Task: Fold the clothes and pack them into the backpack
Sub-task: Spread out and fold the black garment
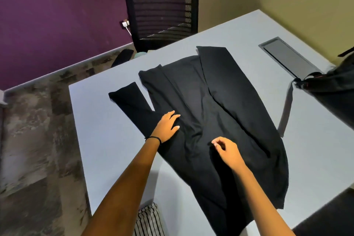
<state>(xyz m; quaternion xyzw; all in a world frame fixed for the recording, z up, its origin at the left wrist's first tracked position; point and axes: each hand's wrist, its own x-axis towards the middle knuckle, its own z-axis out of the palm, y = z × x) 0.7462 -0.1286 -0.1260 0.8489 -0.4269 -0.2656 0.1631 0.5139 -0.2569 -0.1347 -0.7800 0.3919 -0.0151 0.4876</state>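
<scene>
A black garment [201, 105] lies spread across the pale grey table [107, 140], its sleeves folded in toward the middle. My left hand [166, 126] rests flat on the cloth near its left edge, fingers straight. Close to the garment's middle, my right hand [228, 149] pinches a bit of the black cloth between thumb and fingertips. A black backpack [333, 92] stands at the table's right edge, partly out of frame, with a grey strap [287, 107] trailing across the table toward the garment.
A black mesh office chair [162, 9] stands behind the table's far edge. A grey cable hatch [283, 55] is set in the tabletop at the far right. Striped cloth [149, 220] shows below the near edge. Patterned carpet lies to the left.
</scene>
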